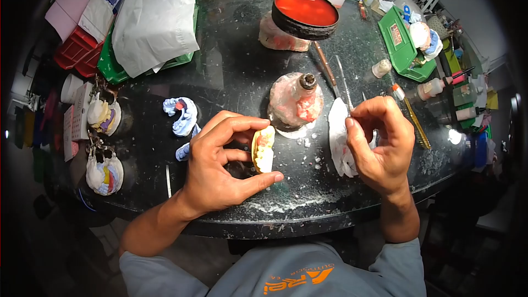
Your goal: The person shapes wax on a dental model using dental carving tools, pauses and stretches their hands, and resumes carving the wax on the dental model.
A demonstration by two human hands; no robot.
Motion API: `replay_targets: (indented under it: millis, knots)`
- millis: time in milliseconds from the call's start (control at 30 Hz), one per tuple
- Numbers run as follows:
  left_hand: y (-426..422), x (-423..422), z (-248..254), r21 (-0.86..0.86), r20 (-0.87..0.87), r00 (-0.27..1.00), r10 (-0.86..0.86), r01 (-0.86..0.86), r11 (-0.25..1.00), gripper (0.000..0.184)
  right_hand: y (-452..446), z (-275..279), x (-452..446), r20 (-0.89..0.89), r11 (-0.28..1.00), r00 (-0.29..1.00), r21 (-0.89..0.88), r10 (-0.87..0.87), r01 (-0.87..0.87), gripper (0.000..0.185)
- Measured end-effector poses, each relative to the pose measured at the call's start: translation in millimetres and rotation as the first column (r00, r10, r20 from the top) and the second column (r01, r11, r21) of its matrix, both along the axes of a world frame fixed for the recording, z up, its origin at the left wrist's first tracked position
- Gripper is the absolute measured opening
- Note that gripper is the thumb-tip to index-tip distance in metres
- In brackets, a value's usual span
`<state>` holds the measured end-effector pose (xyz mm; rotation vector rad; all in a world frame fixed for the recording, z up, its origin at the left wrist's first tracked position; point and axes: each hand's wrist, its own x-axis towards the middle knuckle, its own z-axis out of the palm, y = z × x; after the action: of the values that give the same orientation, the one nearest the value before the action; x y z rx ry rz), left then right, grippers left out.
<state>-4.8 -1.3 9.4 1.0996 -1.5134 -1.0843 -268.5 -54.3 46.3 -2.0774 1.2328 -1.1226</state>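
Note:
A yellowish dental cast (264,151) is pinched between the fingers and thumb of my left hand (220,159), above the dark table. My right hand (382,143) holds a thin metal tool (343,79) between thumb and fingertips, its long end pointing away from me. Beneath that hand lies a crumpled white sheet (341,140). Between and beyond the hands stands a burner (297,101) on a round plaster-like base with pink-red smears.
A pan of red liquid (306,12) rests on a block at the back. Blue-white casts (181,115) and mounted models (104,173) stand left. A covered green tray (154,22) is back left, another green box (404,44) back right. The table edge (264,228) runs before me.

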Motion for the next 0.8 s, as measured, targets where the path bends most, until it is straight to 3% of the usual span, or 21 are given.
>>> replay_targets:
  millis: [67,167,467,800]
  knots:
    - [-0.2,-0.8,-0.5,-0.002,-0.023,1.000,0.014,-0.014,1.000,0.068,-1.1,-4.3,2.0,0.123,0.990,0.987,-0.110,0.105,-0.092,0.017]
    - [0.0,1.4,3.8,0.000,0.022,0.999,-0.031,0.032,1.000,0.072,-3.1,-4.7,3.0,0.107,0.959,0.971,-0.211,0.215,-0.189,0.019]
    - [0.2,4.3,2.8,0.025,-0.006,0.999,-0.048,0.048,0.999,0.073,0.2,-2.2,5.1,0.070,0.971,0.977,-0.142,0.201,-0.190,0.018]
    - [0.4,4.5,1.3,0.050,-0.058,0.997,-0.052,0.055,0.997,0.073,-1.6,-3.4,5.8,0.075,0.961,0.971,-0.179,0.228,-0.211,0.020]
